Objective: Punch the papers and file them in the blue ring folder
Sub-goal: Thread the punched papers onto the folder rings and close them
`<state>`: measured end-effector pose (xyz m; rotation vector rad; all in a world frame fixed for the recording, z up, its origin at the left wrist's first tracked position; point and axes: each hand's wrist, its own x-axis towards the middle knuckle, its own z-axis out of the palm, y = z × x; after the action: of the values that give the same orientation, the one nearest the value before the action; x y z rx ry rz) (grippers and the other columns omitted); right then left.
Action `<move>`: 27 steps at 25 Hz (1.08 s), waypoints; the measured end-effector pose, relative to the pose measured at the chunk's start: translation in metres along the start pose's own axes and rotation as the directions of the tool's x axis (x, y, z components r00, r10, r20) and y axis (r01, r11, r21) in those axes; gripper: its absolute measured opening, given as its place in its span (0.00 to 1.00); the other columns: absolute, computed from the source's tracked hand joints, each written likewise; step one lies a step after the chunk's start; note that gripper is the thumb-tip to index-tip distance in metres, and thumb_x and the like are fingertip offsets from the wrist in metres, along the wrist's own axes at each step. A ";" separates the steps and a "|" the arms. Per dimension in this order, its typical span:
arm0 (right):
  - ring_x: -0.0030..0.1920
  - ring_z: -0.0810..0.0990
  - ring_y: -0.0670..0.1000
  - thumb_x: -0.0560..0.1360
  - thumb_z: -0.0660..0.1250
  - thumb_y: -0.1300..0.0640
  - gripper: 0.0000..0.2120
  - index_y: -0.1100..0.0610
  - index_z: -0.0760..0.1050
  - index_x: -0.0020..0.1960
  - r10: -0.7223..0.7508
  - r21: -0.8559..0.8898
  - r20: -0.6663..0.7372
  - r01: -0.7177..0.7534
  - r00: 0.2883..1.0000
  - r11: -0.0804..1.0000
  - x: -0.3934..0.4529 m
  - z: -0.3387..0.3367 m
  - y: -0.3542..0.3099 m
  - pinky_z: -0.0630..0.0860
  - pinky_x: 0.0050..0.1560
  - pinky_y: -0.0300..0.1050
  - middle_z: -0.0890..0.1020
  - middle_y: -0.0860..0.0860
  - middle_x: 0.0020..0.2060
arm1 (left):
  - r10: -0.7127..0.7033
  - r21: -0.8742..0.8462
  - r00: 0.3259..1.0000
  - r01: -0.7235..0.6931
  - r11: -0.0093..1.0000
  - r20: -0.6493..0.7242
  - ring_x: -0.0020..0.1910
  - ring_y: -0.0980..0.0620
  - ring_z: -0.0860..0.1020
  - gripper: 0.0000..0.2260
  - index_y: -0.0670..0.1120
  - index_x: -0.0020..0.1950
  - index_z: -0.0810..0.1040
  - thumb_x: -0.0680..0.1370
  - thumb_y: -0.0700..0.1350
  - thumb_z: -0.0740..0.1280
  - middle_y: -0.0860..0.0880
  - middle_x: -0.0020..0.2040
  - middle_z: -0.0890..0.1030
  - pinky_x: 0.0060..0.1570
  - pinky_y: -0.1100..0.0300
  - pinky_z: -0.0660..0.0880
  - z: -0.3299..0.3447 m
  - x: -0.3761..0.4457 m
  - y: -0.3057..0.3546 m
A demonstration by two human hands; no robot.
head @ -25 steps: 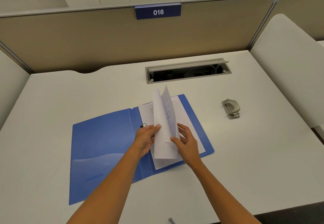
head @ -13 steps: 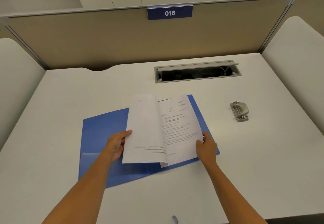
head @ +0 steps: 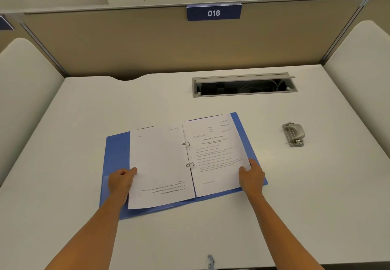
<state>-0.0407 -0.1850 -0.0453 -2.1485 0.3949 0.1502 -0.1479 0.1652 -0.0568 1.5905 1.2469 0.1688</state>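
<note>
The blue ring folder (head: pixel 116 153) lies open on the white desk. White papers sit on its two metal rings (head: pixel 187 154). One sheet (head: pixel 158 164) is turned over to the left side, its print showing through faintly. Printed papers (head: pixel 215 155) lie on the right side. My left hand (head: pixel 121 182) grips the left sheet's outer edge, thumb on top. My right hand (head: pixel 251 174) holds the right pages at their lower right edge. The silver hole punch (head: pixel 293 134) stands on the desk to the right, apart from both hands.
A cable slot with a raised lid (head: pixel 244 85) is set into the desk behind the folder. A beige partition with a "016" sign (head: pixel 213 12) closes the back. Padded side panels (head: pixel 27 92) flank the desk. A small metal object (head: pixel 210 261) sits at the near edge.
The sheet that stood upright a second ago has been turned leftward and now lies flat on the left side. My hands have spread apart to the papers' outer edges.
</note>
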 end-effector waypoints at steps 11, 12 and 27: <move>0.54 0.76 0.49 0.75 0.69 0.54 0.17 0.56 0.71 0.62 -0.167 0.069 0.187 0.157 0.968 0.985 -0.016 0.001 -0.031 0.74 0.59 0.47 0.78 0.49 0.57 | 0.351 0.377 0.917 -0.262 0.888 -0.190 0.57 0.41 0.72 0.20 0.41 0.55 0.71 0.68 0.38 0.74 0.42 0.58 0.71 0.53 0.44 0.75 0.036 -0.024 0.031; 0.54 0.73 0.46 0.75 0.69 0.55 0.17 0.54 0.71 0.62 -0.199 0.073 0.278 0.186 0.940 0.980 -0.018 0.003 -0.038 0.73 0.59 0.46 0.75 0.46 0.57 | 0.413 0.315 0.895 -0.349 0.883 -0.168 0.57 0.43 0.72 0.18 0.41 0.55 0.71 0.69 0.38 0.74 0.43 0.58 0.70 0.53 0.48 0.74 0.047 -0.032 0.041; 0.61 0.73 0.51 0.72 0.70 0.47 0.21 0.46 0.67 0.62 -0.260 0.235 0.541 0.153 0.800 0.960 -0.031 0.019 -0.051 0.73 0.63 0.51 0.73 0.45 0.63 | 0.032 -0.425 0.785 0.300 0.854 0.619 0.52 0.42 0.83 0.13 0.45 0.62 0.78 0.80 0.50 0.64 0.42 0.55 0.83 0.47 0.50 0.82 0.133 -0.109 0.085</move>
<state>-0.0517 -0.1353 -0.0089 -1.8390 -0.1747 0.5921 -0.0579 0.0069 0.0017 0.9597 0.7139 -0.1101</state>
